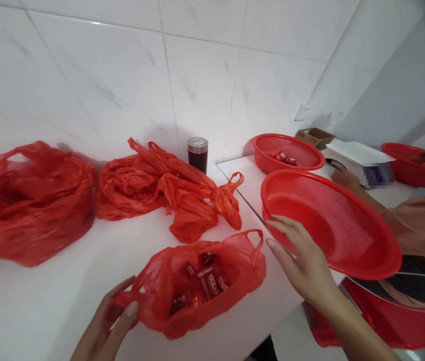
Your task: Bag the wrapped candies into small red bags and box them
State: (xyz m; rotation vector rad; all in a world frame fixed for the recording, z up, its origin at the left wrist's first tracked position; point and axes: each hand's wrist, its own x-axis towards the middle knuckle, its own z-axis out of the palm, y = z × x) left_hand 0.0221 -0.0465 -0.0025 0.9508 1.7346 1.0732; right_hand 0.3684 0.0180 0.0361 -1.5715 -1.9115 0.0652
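My left hand (109, 321) grips the near handle of a red plastic bag (235, 265) that lies open on the white table (47, 311). Small red wrapped candies (207, 283) show inside the bag. My right hand (302, 263) is spread with its fingers apart and touches the near rim of a large red mesh basket (333, 225), which is tilted at the table's right edge. It holds nothing.
Two more crumpled red bags lie at the back: one (28, 205) on the left, one (167, 188) in the middle. A dark jar (197, 154) stands by the wall. Another basket (287, 153) holds a few candies. Another person's hand (344, 178) and sleeve (419, 223) are at right, near a third basket (415, 168).
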